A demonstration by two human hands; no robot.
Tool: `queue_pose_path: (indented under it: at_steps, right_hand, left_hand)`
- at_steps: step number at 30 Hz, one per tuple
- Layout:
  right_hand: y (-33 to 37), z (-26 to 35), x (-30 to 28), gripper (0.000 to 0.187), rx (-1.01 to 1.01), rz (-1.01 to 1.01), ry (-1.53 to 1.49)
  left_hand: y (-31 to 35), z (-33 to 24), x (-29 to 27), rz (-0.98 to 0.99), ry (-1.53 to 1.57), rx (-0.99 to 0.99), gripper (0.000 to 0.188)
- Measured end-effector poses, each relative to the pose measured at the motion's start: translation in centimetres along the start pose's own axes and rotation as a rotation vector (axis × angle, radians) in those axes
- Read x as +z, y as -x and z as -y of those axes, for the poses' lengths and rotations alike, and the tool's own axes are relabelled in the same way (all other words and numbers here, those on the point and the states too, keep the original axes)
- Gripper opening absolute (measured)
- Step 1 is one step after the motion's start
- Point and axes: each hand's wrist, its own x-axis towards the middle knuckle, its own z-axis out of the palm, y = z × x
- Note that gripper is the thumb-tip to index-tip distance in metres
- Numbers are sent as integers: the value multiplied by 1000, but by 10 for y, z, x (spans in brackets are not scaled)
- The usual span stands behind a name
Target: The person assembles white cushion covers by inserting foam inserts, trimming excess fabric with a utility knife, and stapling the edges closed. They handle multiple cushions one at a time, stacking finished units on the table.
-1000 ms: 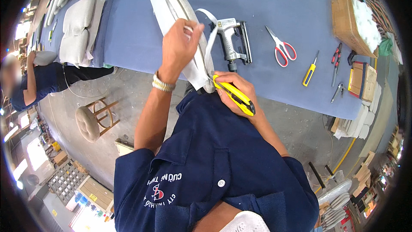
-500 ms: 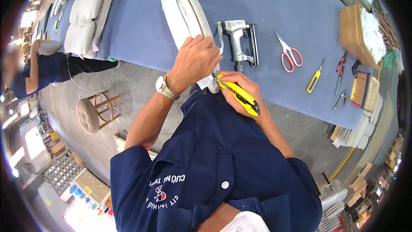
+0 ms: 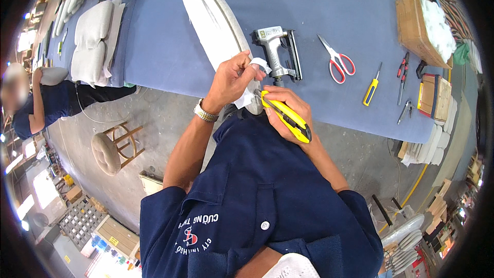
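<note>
A long padded cushion (image 3: 229,16) in grey fabric, with a white cloth underside (image 3: 201,23), lies on edge across the table and reaches toward my body. My left hand (image 3: 232,80) is closed near its close end, pinching a loose white cloth strip (image 3: 261,64) between thumb and fingers. My right hand (image 3: 293,104) grips a yellow utility knife (image 3: 289,119), its tip end at the cushion's near edge beside a white cloth flap (image 3: 244,99). The blade itself is too small to make out.
On the blue table (image 3: 170,36) lie a staple gun (image 3: 279,54), red-and-white scissors (image 3: 338,63), a yellow-handled pointed tool (image 3: 371,90) and red-handled pliers (image 3: 403,74). A cardboard box (image 3: 411,23) stands far right. A stool (image 3: 105,153) and a co-worker (image 3: 46,98) are at left.
My left hand has turned and drawn back slightly toward me, now showing the white strip in its pinch. The knife stays near the cushion's end. The whole view has shifted a little.
</note>
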Motion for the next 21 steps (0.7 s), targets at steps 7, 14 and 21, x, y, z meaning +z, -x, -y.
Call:
queue_pose_path:
  at_steps: [7,14,21]
  right_hand:
    - [-2,2,2,28,-20,-4,32]
    - [-2,3,4,26,-4,15,32]
    - [-9,8,6,28,-72,-25,56]
  left_hand:
    - [4,5,5,-96,-1,-20,27]
    - [4,4,7,-143,104,-39,31]
    - [8,3,8,-273,174,-161,35]
